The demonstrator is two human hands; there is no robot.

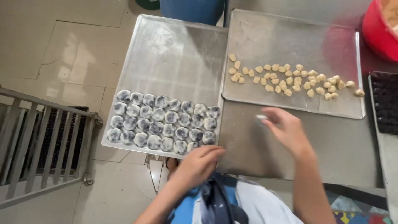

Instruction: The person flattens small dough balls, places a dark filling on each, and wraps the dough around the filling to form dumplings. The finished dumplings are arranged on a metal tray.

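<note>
Left hand point(198, 162) open, fingertips at near edge of flat steel tray point(174, 54) of dark flour-dusted round dough pieces point(163, 122), right hand point(286, 128) right of tray, pinching small pale blurred lump point(261, 118)

Red bowl point(379, 31) at top right corner, blue bin point(192, 10) at top centre. Dark gridded tray point(385, 103) along right edge. Grey metal railing point(41, 141) on tiled floor point(62, 49) at left, dark mat point(62, 137) behind it.

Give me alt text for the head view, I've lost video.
Seen from above, the left hand rests at the near edge of a metal tray holding rows of dark, floured dough rounds. The right hand, blurred, holds a small pale piece near a second tray of small beige dough lumps.
</note>
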